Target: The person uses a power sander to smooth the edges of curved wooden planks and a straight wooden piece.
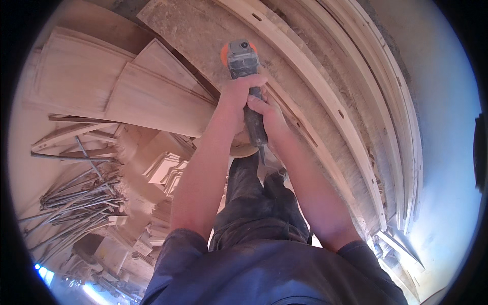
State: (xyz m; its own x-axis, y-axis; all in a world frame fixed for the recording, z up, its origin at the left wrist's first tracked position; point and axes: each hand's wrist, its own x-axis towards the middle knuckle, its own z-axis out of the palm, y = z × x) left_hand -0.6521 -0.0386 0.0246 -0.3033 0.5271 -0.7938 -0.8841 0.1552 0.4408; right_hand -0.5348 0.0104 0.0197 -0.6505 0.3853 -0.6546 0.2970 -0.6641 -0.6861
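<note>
An angle grinder point(243, 60) with a dark, dusty body and an orange disc point(223, 54) points away from me over a worn, dusty wooden bench top point(195, 38). My left hand point(238, 95) is closed around its body just behind the head. Close behind it, my right hand point(265, 105) grips the same body from the right side. The grinder's rear end point(256, 134) and cord run back toward my legs. Whether the disc touches the wood cannot be made out. Right of the tool lies a long wooden rail point(315, 81) with slots cut in it.
More long wooden strips point(378, 76) lie along the right, beside a pale wall point(445, 127). Flat wooden panels point(152, 101) are stacked at the left. Below them, several metal bars point(84, 201) lie heaped near wood offcuts point(165, 170) on the dusty floor.
</note>
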